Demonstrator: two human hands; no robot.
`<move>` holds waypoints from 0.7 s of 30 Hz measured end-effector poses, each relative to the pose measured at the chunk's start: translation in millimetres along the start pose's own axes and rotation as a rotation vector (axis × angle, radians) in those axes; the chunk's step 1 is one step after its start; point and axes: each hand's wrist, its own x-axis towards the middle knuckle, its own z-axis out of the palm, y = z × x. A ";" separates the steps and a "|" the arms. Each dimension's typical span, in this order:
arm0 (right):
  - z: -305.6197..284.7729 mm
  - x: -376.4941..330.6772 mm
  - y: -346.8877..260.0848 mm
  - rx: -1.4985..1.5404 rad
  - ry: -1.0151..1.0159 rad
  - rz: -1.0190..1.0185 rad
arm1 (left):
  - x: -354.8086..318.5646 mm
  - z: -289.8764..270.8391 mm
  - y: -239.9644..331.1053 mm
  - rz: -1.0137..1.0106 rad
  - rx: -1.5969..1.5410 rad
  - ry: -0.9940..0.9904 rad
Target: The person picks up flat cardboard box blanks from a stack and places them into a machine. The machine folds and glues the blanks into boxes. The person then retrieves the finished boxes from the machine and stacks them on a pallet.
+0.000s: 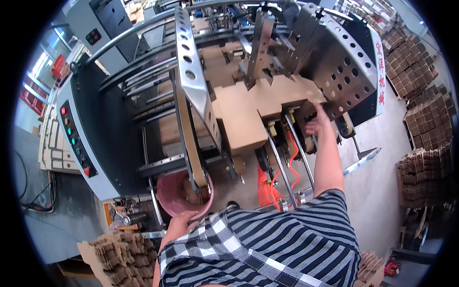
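Guiding this cardboard blank (241,114) well probably takes light, even pressure that spares its flaps. It lies in the machine between perforated metal plates (197,88), long axis running left to right, one broad panel pointing toward me. My right hand (321,119) is spread at its right edge; my left hand (178,226) is beside the pink basket (168,202), its grip unclear.

On the metal-framed machine (107,143), ahead and to the left of the right hand (318,122): overlapping brown cardboard blanks (241,115), laid flat, with their near edge just beside it. On the grey floor (368,191), ahead of the left hand (180,226): a round pink tub (166,193), near its fingers. Well to the right of the right hand: tall stacks of brown cardboard (423,174), with bases hard to make out.
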 end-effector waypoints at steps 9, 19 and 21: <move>39.6 28.7 -28.5 0.194 -0.124 -0.210 | -1.0 -2.6 9.8 0.095 0.078 0.033; 39.3 -148.3 -8.5 -0.250 -0.281 -0.897 | -27.1 -4.8 4.5 0.056 0.117 0.163; 63.7 -216.2 19.9 -0.697 -0.688 -0.748 | -34.7 -3.8 1.3 0.052 0.111 0.198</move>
